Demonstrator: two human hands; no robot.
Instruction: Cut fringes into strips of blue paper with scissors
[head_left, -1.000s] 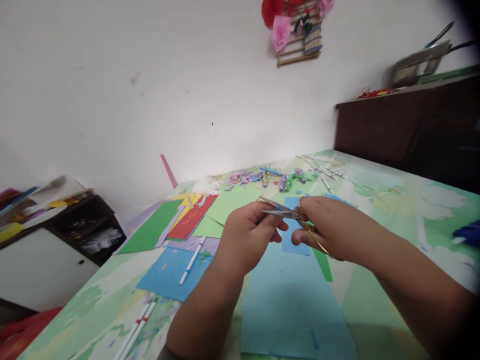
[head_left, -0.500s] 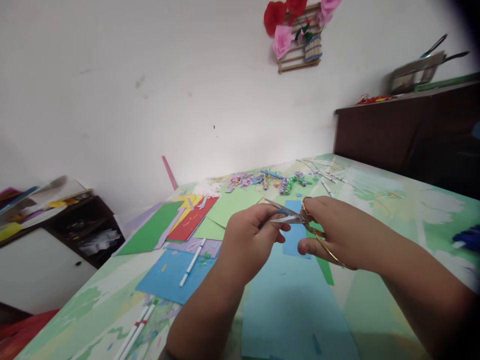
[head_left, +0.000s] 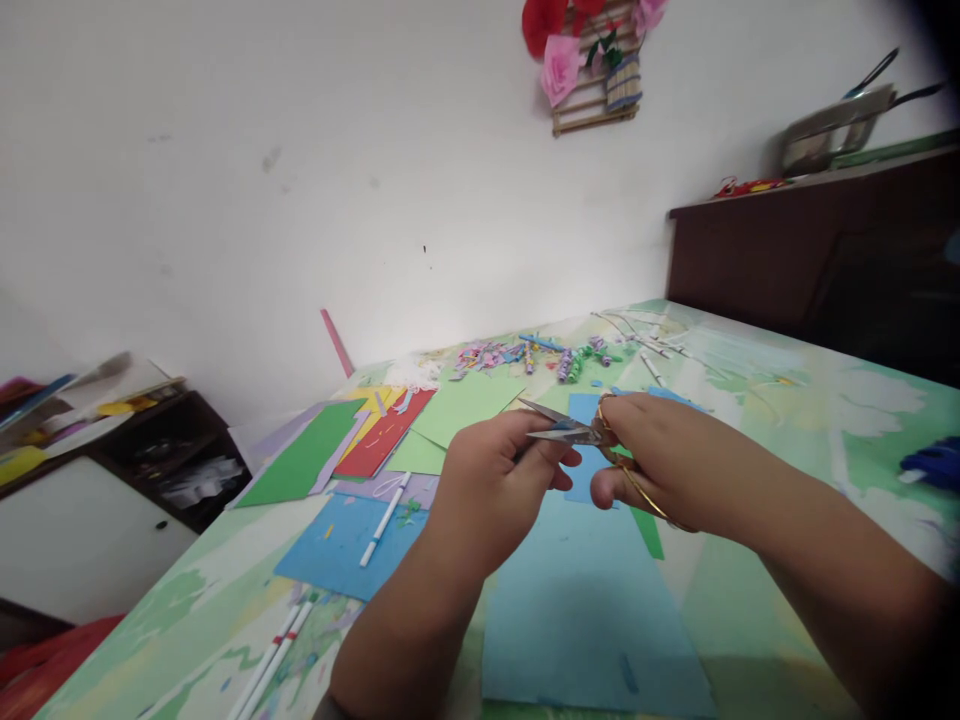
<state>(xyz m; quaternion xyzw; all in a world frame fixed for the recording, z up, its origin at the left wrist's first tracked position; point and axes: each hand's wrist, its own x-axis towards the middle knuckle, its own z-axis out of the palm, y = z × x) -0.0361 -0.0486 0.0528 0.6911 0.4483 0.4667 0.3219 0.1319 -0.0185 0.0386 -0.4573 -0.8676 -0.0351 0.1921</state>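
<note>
My right hand [head_left: 660, 450] grips a pair of gold-handled scissors [head_left: 566, 432], fingers through the loops and blades slightly apart, pointing left. My left hand [head_left: 502, 480] is closed in a pinch right at the blades. Between its thumb and fingers a bit of blue paper shows, mostly hidden by the fingers and the scissors. Below both hands lies a large light blue sheet [head_left: 585, 600] with a small dark blue scrap [head_left: 628, 672] on it. A smaller blue sheet [head_left: 589, 480] is partly covered behind the hands.
Green [head_left: 296, 455], red [head_left: 384, 435] and blue sheets [head_left: 345, 545] spread over the left side of the table. White sticks [head_left: 385, 520] lie among scraps. Curled paper pieces [head_left: 570, 362] and a scrap pile [head_left: 487, 355] sit at the back. A dark blue object [head_left: 934, 465] rests at the right edge.
The scissors blades have shifted slightly left across the left hand's fingertips. The view has moved a little; both hands keep nearly the same pose.
</note>
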